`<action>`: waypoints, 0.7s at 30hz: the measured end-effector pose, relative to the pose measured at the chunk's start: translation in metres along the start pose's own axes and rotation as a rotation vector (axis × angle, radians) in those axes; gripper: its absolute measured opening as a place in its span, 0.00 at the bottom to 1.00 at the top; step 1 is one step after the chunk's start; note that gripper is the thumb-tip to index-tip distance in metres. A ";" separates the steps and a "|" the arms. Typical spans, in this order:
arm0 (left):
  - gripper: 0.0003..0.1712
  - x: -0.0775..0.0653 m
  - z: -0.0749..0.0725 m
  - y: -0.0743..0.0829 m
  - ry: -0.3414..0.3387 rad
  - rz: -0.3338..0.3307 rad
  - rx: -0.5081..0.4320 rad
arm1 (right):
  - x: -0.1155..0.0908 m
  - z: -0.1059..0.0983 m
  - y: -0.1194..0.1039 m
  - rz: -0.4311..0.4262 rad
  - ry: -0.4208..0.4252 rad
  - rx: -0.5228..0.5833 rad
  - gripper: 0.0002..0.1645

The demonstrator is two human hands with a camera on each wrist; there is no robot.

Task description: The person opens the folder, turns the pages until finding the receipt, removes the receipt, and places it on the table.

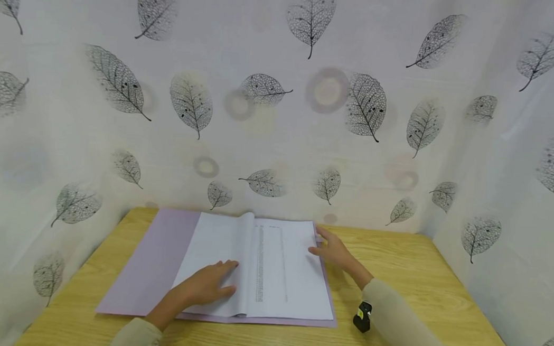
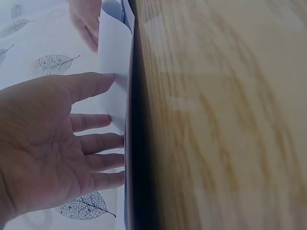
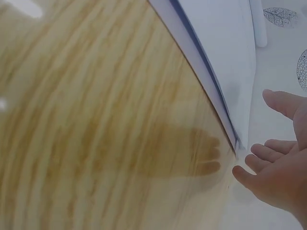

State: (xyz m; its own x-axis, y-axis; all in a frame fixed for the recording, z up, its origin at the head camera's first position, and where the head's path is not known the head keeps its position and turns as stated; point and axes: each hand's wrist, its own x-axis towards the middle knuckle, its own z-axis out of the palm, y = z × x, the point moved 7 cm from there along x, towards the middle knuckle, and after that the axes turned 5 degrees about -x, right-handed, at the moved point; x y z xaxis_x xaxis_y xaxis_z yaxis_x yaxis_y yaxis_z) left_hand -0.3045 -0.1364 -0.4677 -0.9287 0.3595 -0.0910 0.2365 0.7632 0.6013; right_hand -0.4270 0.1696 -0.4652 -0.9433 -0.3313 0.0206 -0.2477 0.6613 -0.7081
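Observation:
A light purple folder (image 1: pixel 157 266) lies spread wide on the table. Inside it, white sheets (image 1: pixel 295 269) are turned open, the right one bearing faint columns of print. A turned sheet (image 1: pixel 244 266) curves up in a rolled fold along the middle. My left hand (image 1: pixel 205 284) rests its extended fingers on the left page, fingertips beside that fold; the left wrist view shows the thumb (image 2: pixel 93 85) against the curled paper. At the upper right edge of the sheets is my right hand (image 1: pixel 336 250), fingers spread and relaxed, with nothing gripped in the right wrist view.
The folder lies on a yellow wood-grain table (image 1: pixel 385 264), which also extends to its right and in front. A white curtain (image 1: pixel 279 141) printed with dark leaves surrounds the table at the back and both sides. Black straps (image 1: pixel 362 317) sit on the wrists.

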 end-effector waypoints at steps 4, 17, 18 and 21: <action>0.39 0.000 0.000 0.000 0.002 0.001 0.004 | 0.004 0.004 0.003 0.014 -0.023 -0.001 0.48; 0.39 -0.002 0.000 -0.001 0.024 0.002 0.003 | 0.009 0.015 0.009 0.030 -0.059 -0.032 0.50; 0.39 -0.002 0.000 -0.001 0.025 0.002 0.003 | 0.009 0.015 0.009 0.030 -0.057 -0.031 0.50; 0.38 -0.002 0.000 -0.001 0.025 0.007 0.009 | 0.008 0.015 0.009 0.034 -0.051 -0.024 0.50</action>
State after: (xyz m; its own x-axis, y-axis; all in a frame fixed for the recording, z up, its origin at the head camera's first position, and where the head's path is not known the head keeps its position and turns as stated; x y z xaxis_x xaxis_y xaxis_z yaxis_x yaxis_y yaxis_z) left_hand -0.3025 -0.1376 -0.4681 -0.9338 0.3516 -0.0666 0.2458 0.7655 0.5946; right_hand -0.4334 0.1629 -0.4823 -0.9389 -0.3420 -0.0395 -0.2218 0.6886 -0.6904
